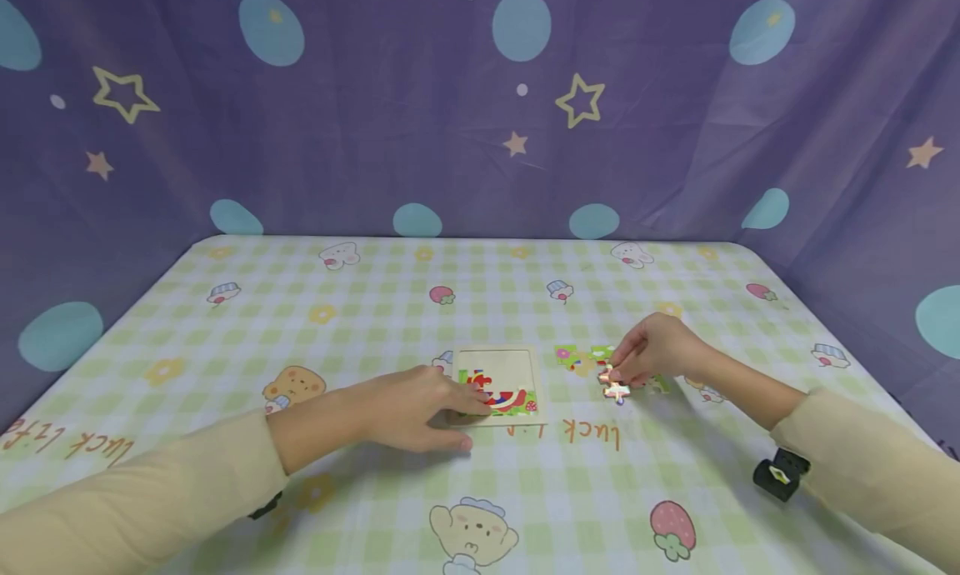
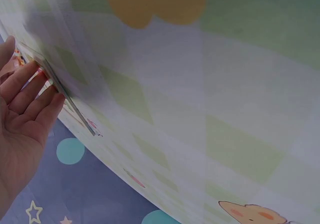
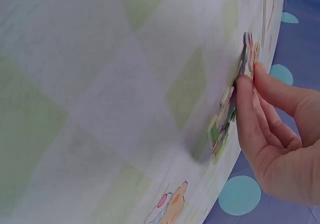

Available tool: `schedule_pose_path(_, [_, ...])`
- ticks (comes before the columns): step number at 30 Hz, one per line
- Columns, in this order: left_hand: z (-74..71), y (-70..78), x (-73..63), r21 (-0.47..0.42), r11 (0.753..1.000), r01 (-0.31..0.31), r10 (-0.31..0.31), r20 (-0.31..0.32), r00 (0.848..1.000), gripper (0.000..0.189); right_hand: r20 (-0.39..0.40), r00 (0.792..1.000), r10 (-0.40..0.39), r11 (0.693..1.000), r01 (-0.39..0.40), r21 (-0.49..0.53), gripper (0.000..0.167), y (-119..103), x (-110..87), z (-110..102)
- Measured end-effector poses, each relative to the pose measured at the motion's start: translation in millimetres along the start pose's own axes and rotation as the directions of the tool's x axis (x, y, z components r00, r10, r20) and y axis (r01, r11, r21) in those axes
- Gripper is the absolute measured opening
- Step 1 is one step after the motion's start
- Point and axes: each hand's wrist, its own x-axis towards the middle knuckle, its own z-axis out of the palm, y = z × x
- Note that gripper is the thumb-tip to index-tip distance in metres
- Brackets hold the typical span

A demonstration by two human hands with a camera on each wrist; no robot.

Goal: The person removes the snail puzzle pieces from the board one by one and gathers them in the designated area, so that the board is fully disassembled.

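A pale square puzzle tray (image 1: 534, 367) lies on the table, with colourful jigsaw pieces (image 1: 512, 403) filling its near part and its left side. The left hand (image 1: 412, 404) reaches over the tray's left edge, its fingers extended and touching the pieces there. In the left wrist view those fingers (image 2: 31, 87) lie over the tray's rim (image 2: 75, 109). To the right of the tray, the right hand (image 1: 660, 350) pinches a puzzle piece (image 1: 617, 392) between thumb and fingers. The right wrist view shows the held piece (image 3: 248, 44) tilted on edge beyond the fingertips.
Loose puzzle pieces (image 1: 574, 357) lie right of the tray, some partly hidden behind the right hand. A checked, printed tablecloth (image 1: 360, 475) covers the table. Behind its far edge hangs a purple curtain (image 1: 420, 142). A small black device (image 1: 782, 473) sits at the right wrist.
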Motion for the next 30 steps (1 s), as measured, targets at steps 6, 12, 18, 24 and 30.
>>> schedule_pose_path(6, [-0.3, 0.8, 0.4, -0.001, 1.000, 0.002, -0.002, -0.001, 1.000, 0.044, -0.036, 0.999, -0.021, 0.999, 0.020, -0.030, 0.019, -1.1, -2.4, 1.3])
schedule_pose_path(12, [1.0, 0.4, 0.0, 0.000, 1.000, 0.007, -0.007, -0.011, 1.000, 0.044, -0.062, 0.997, -0.044, 0.998, 0.042, -0.043, 0.017, -0.9, -3.3, 2.3])
schedule_pose_path(18, [1.5, 0.9, -0.5, 0.003, 1.000, 0.017, -0.017, -0.010, 1.000, 0.045, -0.083, 0.994, -0.076, 0.995, 0.070, -0.075, 0.016, -0.4, -5.0, 3.4])
schedule_pose_path(24, [0.5, 1.6, 0.0, 0.010, 1.000, 0.010, -0.010, -0.011, 1.000, 0.044, -0.097, 0.990, -0.106, 0.991, 0.098, -0.091, 0.014, 0.5, -5.8, 4.6])
schedule_pose_path(30, [0.2, 2.1, 0.1, 0.013, 1.000, 0.001, -0.001, -0.017, 1.000, 0.043, -0.106, 0.986, -0.128, 0.984, 0.112, -0.141, 0.011, -0.5, -6.3, 5.6])
